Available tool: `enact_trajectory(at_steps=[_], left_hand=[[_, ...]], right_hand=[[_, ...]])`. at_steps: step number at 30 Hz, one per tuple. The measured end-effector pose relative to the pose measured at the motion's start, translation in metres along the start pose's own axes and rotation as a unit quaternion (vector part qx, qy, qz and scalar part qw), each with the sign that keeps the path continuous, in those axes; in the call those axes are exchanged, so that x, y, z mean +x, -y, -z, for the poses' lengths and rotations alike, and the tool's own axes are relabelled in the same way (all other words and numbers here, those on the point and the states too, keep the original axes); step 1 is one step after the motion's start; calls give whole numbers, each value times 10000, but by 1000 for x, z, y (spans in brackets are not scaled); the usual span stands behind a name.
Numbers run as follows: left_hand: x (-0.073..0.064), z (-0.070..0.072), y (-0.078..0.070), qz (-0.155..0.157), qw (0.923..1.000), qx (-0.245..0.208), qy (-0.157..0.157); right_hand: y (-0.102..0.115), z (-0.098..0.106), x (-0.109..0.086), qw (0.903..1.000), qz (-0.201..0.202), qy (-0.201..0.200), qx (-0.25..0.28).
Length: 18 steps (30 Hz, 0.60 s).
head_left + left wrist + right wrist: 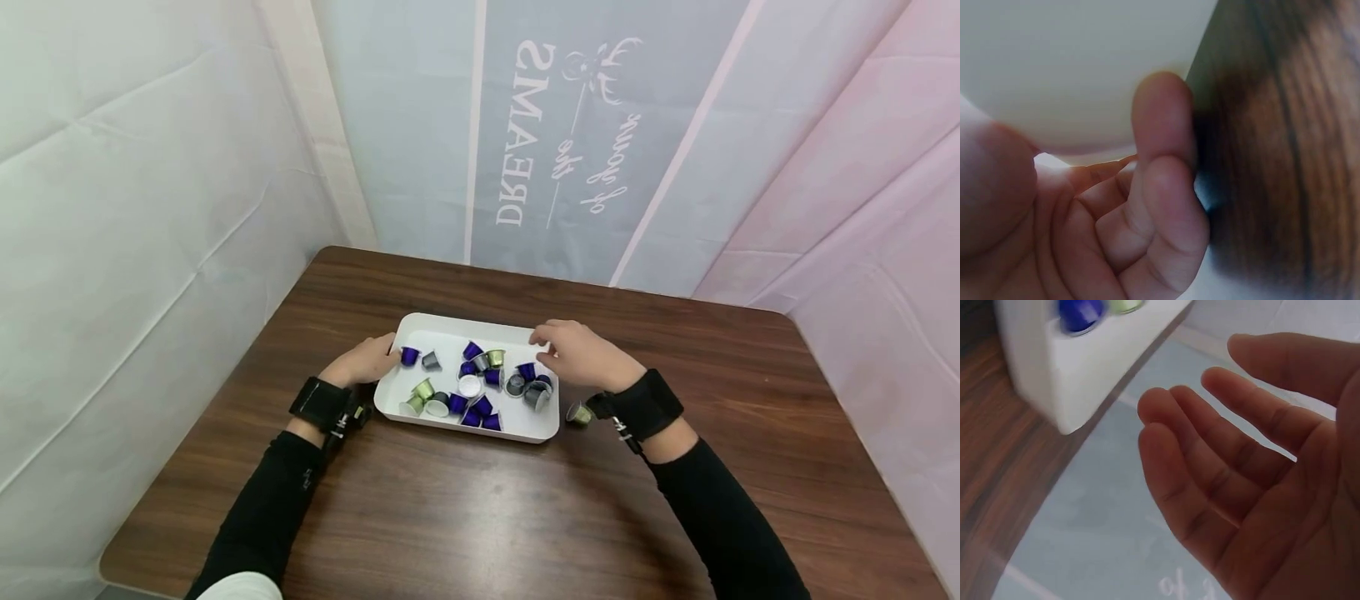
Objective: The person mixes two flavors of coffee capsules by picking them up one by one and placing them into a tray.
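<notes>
A white tray [442, 327] lies on the table, holding purple, grey and green coffee capsules. My left hand [367, 361] grips the tray's left end; in the left wrist view its fingers [1163, 119] curl against the pale tray wall. Above the tray's right end is my right hand [585, 354], fingers relaxed and holding nothing. The right wrist view shows those fingers [1172, 469] apart from the tray, with a purple capsule [1080, 314] beyond. Grey capsules [536, 397] lie below the right hand, and a purple capsule [409, 356] sits by the left fingertips.
One green capsule [578, 414] lies on the brown wooden table [480, 517], outside the tray and close to the right wrist. Behind the table hangs a grey-blue cloth [420, 150] with white lettering. Pale sheets [150, 208] hang along both sides.
</notes>
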<state>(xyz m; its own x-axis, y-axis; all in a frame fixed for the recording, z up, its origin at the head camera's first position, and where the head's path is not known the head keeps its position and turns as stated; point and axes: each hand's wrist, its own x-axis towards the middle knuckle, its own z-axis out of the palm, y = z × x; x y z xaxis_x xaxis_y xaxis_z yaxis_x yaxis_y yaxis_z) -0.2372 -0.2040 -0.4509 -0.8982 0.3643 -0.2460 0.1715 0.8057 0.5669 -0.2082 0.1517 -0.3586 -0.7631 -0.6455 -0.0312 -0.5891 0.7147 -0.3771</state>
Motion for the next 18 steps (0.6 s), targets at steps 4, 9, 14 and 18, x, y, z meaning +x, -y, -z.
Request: enact_trajectory(at_steps=[4,9,14,18], left_hand=[[-2,0,2,48,10000,-27,5],[-3,-1,1,85,9999,-65,55],[-1,-1,1,75,9999,-44,79],[0,0,0,54,10000,-45,59]], right_hand=[[-17,-4,-21,9999,-79,96,-48],[-30,-19,-47,9994,-201,273,39],[-37,-34,-66,9993,-195,304,5],[-43,-43,-75,9989,-153,451,-52]])
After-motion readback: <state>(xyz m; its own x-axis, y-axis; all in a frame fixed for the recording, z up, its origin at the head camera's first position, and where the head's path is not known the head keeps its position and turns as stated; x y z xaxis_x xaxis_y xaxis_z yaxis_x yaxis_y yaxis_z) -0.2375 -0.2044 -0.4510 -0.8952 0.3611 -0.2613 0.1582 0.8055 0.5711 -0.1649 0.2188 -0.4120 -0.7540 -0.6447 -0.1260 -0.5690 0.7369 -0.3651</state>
